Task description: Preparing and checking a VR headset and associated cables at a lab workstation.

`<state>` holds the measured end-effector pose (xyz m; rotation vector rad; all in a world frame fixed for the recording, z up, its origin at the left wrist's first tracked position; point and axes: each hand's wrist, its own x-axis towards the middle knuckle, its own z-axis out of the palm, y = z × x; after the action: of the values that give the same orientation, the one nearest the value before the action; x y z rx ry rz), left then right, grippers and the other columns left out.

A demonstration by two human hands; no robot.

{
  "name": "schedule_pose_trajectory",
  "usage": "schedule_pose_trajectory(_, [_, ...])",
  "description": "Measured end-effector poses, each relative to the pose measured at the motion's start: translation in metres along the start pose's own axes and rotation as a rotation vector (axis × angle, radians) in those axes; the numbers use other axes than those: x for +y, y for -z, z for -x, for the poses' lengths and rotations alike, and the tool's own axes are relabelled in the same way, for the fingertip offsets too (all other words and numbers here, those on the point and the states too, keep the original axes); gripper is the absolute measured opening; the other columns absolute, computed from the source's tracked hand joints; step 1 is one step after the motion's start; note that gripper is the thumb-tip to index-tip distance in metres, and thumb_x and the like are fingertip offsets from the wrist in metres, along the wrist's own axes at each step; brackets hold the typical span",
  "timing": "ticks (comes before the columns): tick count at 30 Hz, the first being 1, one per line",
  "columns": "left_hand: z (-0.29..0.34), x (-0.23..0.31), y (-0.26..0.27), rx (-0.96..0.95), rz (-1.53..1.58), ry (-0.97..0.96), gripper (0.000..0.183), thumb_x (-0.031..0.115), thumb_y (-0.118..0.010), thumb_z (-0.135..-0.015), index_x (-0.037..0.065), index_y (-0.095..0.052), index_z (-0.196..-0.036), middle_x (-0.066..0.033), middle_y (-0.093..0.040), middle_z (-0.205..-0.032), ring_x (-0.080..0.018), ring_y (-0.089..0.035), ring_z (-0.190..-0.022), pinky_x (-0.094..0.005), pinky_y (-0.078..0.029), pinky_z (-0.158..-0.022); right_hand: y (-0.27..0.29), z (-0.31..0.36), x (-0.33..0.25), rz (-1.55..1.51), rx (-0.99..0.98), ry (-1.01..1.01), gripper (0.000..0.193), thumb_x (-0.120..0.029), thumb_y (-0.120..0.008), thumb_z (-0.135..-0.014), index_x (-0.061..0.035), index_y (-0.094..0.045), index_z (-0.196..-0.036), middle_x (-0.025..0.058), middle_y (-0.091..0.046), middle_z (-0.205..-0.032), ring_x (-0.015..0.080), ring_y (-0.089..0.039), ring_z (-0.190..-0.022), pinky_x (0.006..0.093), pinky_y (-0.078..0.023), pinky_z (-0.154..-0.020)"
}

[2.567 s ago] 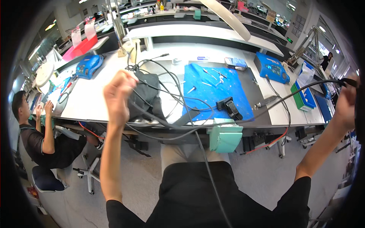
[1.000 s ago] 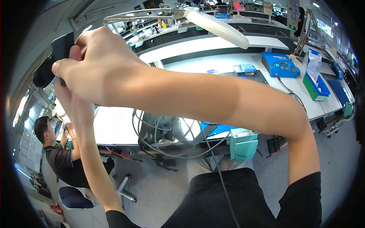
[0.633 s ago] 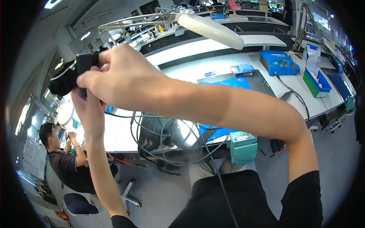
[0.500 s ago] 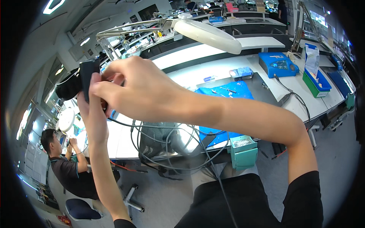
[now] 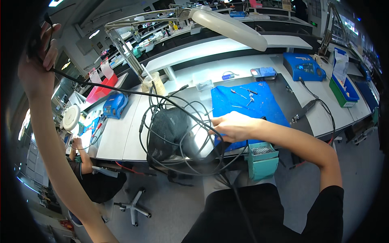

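My left hand is raised high at the far left, its fingers closed around a black boxy device. The dark picture rim hides much of that device. From it a black cable runs across to a tangle of loops over the workbench. Low over the bench edge, my right hand has its fingers bent around the cable loops. Beside the loops stands a black mesh pouch. Behind my right hand lies a blue mat with several small metal tools.
A white magnifier lamp reaches over the bench. Blue station and green-blue bin stand at right. A teal box sits at the front edge. To the left, a person works near another blue station.
My hands have parted: the left rose further left with the black device, and the right came down to the cable loops. The view has shifted, showing red bins and a second blue station.
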<state>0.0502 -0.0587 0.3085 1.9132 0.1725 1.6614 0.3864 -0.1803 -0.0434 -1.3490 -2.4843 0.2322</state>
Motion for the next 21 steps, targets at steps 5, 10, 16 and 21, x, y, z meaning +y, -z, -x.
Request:
schedule_pose_trajectory(5, [0.013, 0.012, -0.021, -0.043, -0.066, 0.017, 0.051, 0.037, -0.038, -0.109, -0.004, -0.057, -0.134, -0.025, -0.064, -0.131, -0.0071, -0.038, -0.054, -0.0213, -0.027, -0.047, -0.03, -0.015, -0.007, 0.014, -0.057, 0.107, 0.031, -0.019, -0.071, -0.089, -0.0081, -0.067, -0.118, 0.0161, -0.064, -0.101, 0.0372, -0.069, -0.086, 0.046, -0.057, -0.072])
schedule_pose_trajectory(10, [0.043, -0.004, 0.005, -0.388, -0.052, 0.282, 0.055, 0.04, -0.039, -0.109, -0.007, -0.057, -0.13, -0.0211, -0.069, -0.114, -0.004, -0.033, -0.044, -0.0213, -0.026, -0.041, -0.041, -0.024, -0.002, 0.006, -0.062, 0.089, 0.021, -0.02, -0.072, -0.087, -0.0041, -0.063, -0.097, 0.0143, -0.059, -0.091, 0.0375, -0.067, -0.078, 0.0481, -0.055, -0.065])
schedule_pose_trajectory(16, [0.13, -0.052, 0.023, -0.449, -0.202, 0.588, 0.05, 0.039, -0.053, -0.099, -0.004, -0.061, -0.124, -0.002, -0.055, -0.083, -0.0034, -0.037, -0.051, -0.0211, -0.028, -0.045, -0.017, -0.014, -0.011, -0.031, 0.175, 0.21, 0.017, -0.012, -0.06, -0.082, 0.0007, -0.061, -0.092, 0.0188, -0.063, -0.09, 0.0401, -0.068, -0.072, 0.0481, -0.056, -0.062])
schedule_pose_trajectory(21, [0.171, -0.069, 0.001, -0.549, -0.184, 0.841, 0.039, 0.026, -0.06, -0.096, -0.004, -0.06, -0.12, -0.0007, -0.051, -0.081, -0.0044, -0.041, -0.057, -0.0208, -0.031, -0.05, 0.007, 0.0, -0.011, 0.062, 0.348, 0.249, 0.018, -0.015, -0.063, -0.083, -0.0015, -0.059, -0.095, 0.0152, -0.059, -0.096, 0.035, -0.067, -0.069, 0.0443, -0.057, -0.06])
